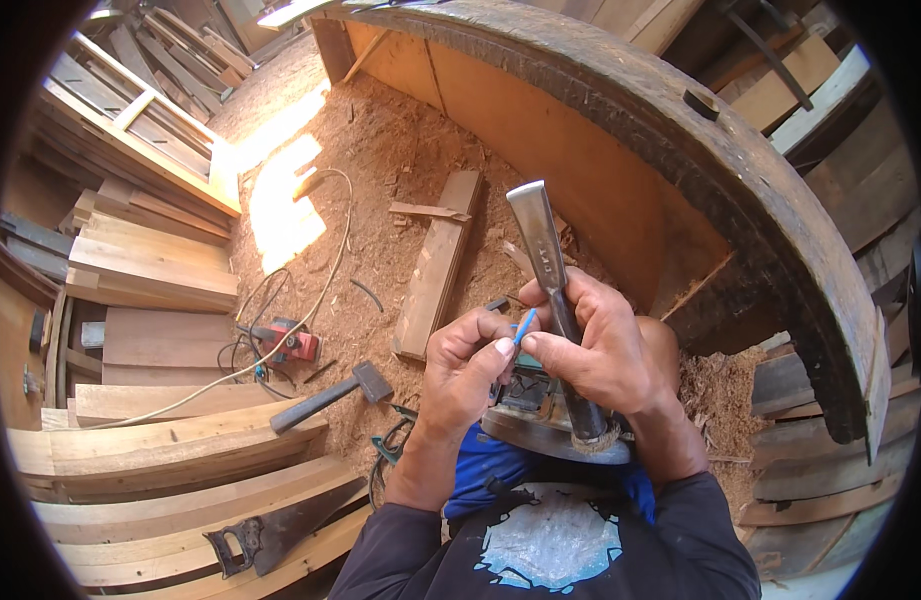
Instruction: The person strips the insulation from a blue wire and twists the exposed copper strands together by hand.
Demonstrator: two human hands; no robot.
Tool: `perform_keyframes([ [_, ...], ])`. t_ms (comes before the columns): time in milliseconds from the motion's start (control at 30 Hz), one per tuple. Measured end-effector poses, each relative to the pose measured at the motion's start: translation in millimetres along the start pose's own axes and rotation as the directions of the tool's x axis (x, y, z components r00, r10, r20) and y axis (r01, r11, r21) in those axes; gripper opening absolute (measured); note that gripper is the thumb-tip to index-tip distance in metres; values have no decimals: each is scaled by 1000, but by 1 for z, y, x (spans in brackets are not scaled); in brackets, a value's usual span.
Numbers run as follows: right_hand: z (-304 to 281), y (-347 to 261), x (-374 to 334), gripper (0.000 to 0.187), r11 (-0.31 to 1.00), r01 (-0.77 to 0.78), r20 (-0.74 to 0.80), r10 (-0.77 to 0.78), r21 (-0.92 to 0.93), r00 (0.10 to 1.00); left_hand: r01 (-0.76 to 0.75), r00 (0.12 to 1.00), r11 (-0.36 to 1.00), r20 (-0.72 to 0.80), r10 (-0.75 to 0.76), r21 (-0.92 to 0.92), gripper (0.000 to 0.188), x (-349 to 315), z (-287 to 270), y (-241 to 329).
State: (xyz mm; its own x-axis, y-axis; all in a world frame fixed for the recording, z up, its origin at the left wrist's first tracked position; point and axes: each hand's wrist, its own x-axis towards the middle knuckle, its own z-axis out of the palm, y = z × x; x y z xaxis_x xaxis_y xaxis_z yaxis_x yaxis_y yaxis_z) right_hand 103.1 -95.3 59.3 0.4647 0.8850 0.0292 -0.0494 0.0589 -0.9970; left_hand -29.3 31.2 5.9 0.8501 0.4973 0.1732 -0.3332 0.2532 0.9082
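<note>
Pinching a blue strip (525, 326), the left hand (462, 372) is risking cuts if the right hand (617, 352), clasping the chisel (549, 262), is slipping.

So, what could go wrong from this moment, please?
The chisel in the right hand has its broad blade uncovered and pointing away from the body, so a slip might cause a cut. The small blue piece pinched by the left hand could drop and be hard to find among wood shavings.
</note>
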Motion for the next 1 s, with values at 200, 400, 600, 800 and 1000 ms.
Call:
perform_keyframes([
  [200,5,0,-4,37,993,100,-69,-105,-68,992,-167,984,951,-9,175,261,7,-3,7,-1],
  [400,6,-2,-4,34,918,136,-76,-177,-373,981,-217,963,891,-63,262,398,10,-7,17,-7],
  [600,4,-6,1,25,833,260,19,-288,-487,957,-67,995,977,-54,79,201,11,-6,10,-4],
  [800,-2,-22,7,24,836,212,120,-175,-507,977,177,978,966,141,-152,-186,16,0,-3,-4],
  [1000,-6,-32,8,25,814,185,158,-116,-551,981,213,963,941,218,-157,-264,23,1,0,-6],
])
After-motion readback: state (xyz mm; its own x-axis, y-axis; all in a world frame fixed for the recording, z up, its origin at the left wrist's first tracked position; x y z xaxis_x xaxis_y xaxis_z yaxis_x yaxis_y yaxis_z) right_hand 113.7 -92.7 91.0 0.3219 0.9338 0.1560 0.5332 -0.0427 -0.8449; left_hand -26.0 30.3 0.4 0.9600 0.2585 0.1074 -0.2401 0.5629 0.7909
